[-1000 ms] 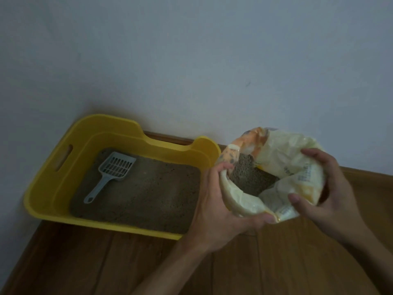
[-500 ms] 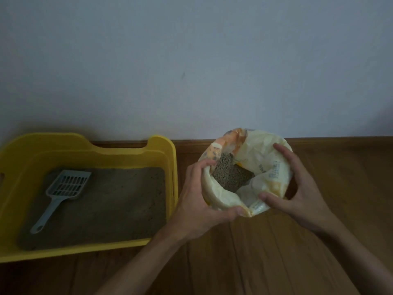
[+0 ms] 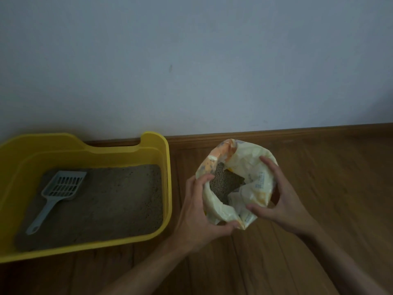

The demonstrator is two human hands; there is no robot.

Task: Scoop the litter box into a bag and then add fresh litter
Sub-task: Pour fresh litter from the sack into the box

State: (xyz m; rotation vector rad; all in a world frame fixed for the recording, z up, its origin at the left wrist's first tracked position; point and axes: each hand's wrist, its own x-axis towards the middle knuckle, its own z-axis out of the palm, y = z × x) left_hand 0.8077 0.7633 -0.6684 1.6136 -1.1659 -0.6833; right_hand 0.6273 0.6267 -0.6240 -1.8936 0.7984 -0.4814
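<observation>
A yellow litter box (image 3: 167, 167) sits on the floor at the left, filled with brown litter (image 3: 119, 199). A grey slotted scoop (image 3: 58, 193) lies in it, handle toward me. To the right stands an open cream and orange litter bag (image 3: 248, 160) with grey-brown granules (image 3: 225, 183) showing inside. My left hand (image 3: 197, 211) grips the bag's left rim, fingers curled over the edge. My right hand (image 3: 282, 199) grips the right side, thumb pressed on the folded front.
Brown wooden floorboards (image 3: 319, 209) run under everything. A wooden skirting board (image 3: 297, 130) meets a plain pale wall (image 3: 191, 60) right behind the box and bag.
The view has swung right and then settled, so the box sits further left. Both hands keep hold of the bag, which has barely moved against the box.
</observation>
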